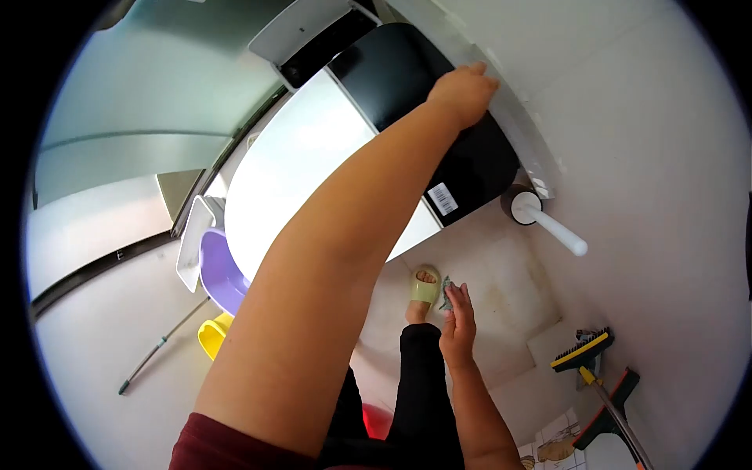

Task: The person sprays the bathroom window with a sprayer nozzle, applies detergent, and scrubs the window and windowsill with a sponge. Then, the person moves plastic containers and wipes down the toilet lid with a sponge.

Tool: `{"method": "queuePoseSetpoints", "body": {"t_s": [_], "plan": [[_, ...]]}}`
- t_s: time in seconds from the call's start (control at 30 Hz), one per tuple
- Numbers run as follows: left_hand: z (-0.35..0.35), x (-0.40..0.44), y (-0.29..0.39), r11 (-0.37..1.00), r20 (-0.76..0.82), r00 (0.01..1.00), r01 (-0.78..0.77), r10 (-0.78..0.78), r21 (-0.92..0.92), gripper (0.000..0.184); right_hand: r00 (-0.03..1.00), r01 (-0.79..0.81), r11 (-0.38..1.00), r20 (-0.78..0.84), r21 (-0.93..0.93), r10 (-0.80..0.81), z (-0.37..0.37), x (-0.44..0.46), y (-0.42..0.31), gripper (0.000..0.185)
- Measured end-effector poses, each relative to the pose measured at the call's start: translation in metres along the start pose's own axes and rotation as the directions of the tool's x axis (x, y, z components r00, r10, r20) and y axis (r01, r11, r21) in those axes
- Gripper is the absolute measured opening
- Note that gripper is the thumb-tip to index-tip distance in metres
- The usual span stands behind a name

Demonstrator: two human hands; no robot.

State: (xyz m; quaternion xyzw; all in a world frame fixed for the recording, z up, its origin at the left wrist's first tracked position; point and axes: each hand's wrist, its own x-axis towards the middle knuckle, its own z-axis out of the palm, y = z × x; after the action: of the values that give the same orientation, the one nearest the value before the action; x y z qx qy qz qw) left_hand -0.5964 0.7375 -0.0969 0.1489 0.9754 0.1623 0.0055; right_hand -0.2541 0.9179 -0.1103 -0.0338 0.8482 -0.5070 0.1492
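My left arm reaches across a toilet with a white lid point(301, 168) and a glossy black rear section point(392, 66). At the black section's far edge, beside the wall, my left hand point(464, 95) is bent with its fingers curled; what they grip, if anything, is hidden. Lower down, my right hand point(460, 321) is closed on a small grey-green cloth point(446, 291), held over the floor near my foot in a light green slipper point(424, 286). A barcode label point(442, 199) is stuck on the black section.
A toilet brush with a white handle point(552, 227) stands in the corner by the wall. Purple point(219, 270) and yellow point(211, 337) basins lie left of the toilet, near a pole point(164, 342). A floor brush point(583, 352) and squeegee point(615, 411) lean at lower right.
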Motion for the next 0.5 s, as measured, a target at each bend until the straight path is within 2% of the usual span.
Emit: {"method": "queuePoseSetpoints", "body": {"t_s": [0.07, 0.1, 0.2, 0.27, 0.33, 0.4, 0.5], "plan": [[-0.003, -0.010, 0.004, 1.000, 0.045, 0.999, 0.013, -0.012, -0.021, 0.031, 1.000, 0.003, 1.000, 0.010, 0.003, -0.003, 0.003, 0.001, -0.002, 0.035], [-0.003, -0.018, 0.004, 0.998, 0.005, 1.000, -0.011, 0.012, -0.067, 0.037, 0.999, 0.035, 0.999, 0.006, -0.007, -0.035, 0.005, 0.001, -0.003, 0.036], [-0.012, -0.056, 0.009, 0.971, -0.242, 0.968, -0.123, 0.072, -0.205, 0.040, 0.999, 0.031, 1.000, 0.010, 0.000, -0.031, 0.010, 0.006, -0.014, 0.035], [-0.035, -0.101, 0.026, 0.912, -0.384, 0.922, -0.194, 0.044, -0.362, 0.042, 0.994, 0.109, 0.994, 0.005, -0.032, -0.108, 0.010, 0.014, -0.023, 0.034], [-0.053, -0.173, 0.043, 0.879, -0.452, 0.891, -0.249, 0.044, -0.405, 0.045, 0.984, 0.177, 0.983, -0.003, -0.044, -0.178, 0.009, 0.026, -0.032, 0.033], [-0.064, -0.266, 0.060, 0.871, -0.372, 0.927, -0.217, 0.043, -0.441, 0.041, 0.971, 0.237, 0.971, -0.022, -0.038, -0.238, 0.009, 0.045, -0.039, 0.033], [-0.079, -0.398, 0.080, 0.820, -0.051, 0.997, 0.011, -0.050, -0.573, 0.038, 0.907, 0.417, 0.891, 0.011, -0.178, -0.422, 0.015, 0.084, -0.053, 0.033]]}}
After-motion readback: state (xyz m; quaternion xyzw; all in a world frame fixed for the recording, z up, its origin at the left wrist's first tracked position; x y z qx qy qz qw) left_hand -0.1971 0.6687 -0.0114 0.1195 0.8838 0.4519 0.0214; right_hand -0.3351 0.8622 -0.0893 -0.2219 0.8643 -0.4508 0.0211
